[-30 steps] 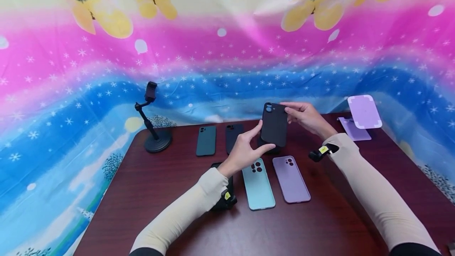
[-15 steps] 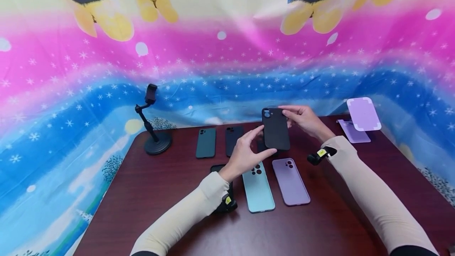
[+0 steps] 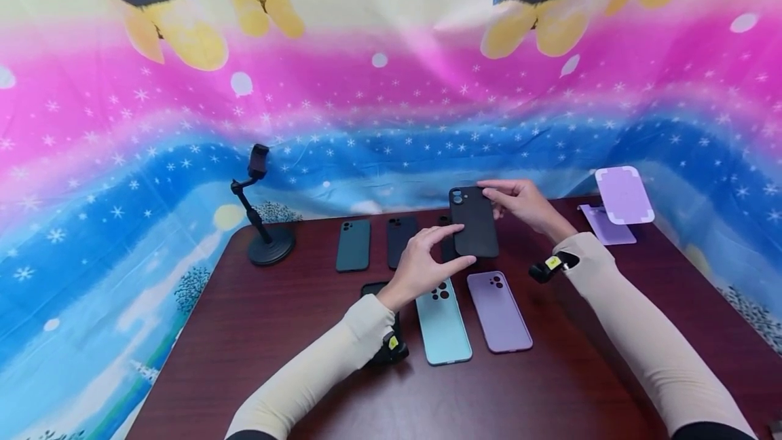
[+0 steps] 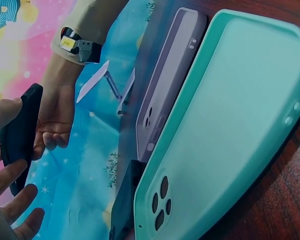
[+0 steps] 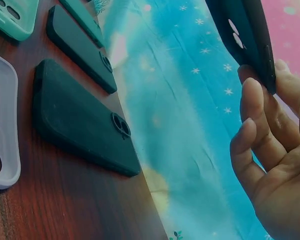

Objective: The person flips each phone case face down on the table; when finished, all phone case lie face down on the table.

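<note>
Both hands hold a black phone case (image 3: 475, 226) tilted up above the table. My right hand (image 3: 525, 206) pinches its upper right corner between thumb and fingers. At its lower left, my left hand (image 3: 421, 263) has the thumb by the bottom edge and a fingertip on the back face. In the right wrist view, the case (image 5: 250, 37) shows its camera cutouts. Behind it lies another dark phone case (image 5: 85, 120), partly hidden in the head view. Nearer are a mint phone case (image 3: 444, 331) and a purple phone case (image 3: 501, 314).
Farther back lie a green phone case (image 3: 353, 245) and a dark blue phone case (image 3: 400, 240). A black case (image 3: 374, 286) is partly covered by my left wrist. A black phone stand (image 3: 271, 246) stands left, a purple stand (image 3: 624, 195) right. Patterned cloth hangs behind.
The held black case has lowered slightly, with my right hand moving down alongside it. My left fingertip has shifted from the case's left edge onto its back face.
</note>
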Tool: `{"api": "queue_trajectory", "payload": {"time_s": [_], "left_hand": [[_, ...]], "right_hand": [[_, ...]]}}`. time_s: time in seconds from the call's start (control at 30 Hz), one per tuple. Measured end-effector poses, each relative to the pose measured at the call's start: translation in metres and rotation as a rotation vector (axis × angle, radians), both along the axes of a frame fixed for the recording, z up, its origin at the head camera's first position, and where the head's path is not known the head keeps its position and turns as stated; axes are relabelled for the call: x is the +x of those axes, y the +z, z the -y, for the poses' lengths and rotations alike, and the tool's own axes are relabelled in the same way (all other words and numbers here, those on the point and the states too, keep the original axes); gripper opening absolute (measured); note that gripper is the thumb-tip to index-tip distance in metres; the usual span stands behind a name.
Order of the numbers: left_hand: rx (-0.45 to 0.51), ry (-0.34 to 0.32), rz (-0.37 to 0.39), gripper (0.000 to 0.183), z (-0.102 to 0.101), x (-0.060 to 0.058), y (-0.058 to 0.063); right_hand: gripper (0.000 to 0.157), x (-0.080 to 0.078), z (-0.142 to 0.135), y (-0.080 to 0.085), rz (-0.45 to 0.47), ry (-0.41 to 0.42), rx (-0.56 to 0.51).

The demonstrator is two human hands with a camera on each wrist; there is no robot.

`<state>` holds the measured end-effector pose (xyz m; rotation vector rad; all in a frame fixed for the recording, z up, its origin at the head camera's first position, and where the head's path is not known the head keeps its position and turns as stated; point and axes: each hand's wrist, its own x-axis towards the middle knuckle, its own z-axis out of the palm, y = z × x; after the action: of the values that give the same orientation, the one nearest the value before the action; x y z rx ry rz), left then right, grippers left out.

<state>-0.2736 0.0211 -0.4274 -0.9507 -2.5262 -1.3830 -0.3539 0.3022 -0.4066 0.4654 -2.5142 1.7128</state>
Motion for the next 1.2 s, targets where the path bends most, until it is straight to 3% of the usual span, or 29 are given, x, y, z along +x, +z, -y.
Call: {"api": "queue_trajectory", "payload": {"time_s": [0.27, 0.57, 0.87, 1.2], "left_hand": [[-0.011, -0.029, 0.024, 0.06, 0.001, 0.0, -0.001], [-0.035, -0.036, 0.021, 0.061, 0.0, -0.002, -0.001], [-0.046, -0.044, 0.02, 0.062, -0.002, -0.004, -0.003], [-0.053, -0.057, 0.064, 0.062, -0.008, -0.008, -0.007]], "right_hand": [[0.039, -0.001, 0.0, -0.004, -0.052, 0.008, 0.088], [0.041, 0.017, 0.005, 0.014, -0.025, 0.039, 0.125], [0.038, 0.019, 0.004, 0.014, -0.039, 0.013, 0.141], [0.039, -0.002, -0.012, -0.012, -0.016, -0.032, 0.158]]}}
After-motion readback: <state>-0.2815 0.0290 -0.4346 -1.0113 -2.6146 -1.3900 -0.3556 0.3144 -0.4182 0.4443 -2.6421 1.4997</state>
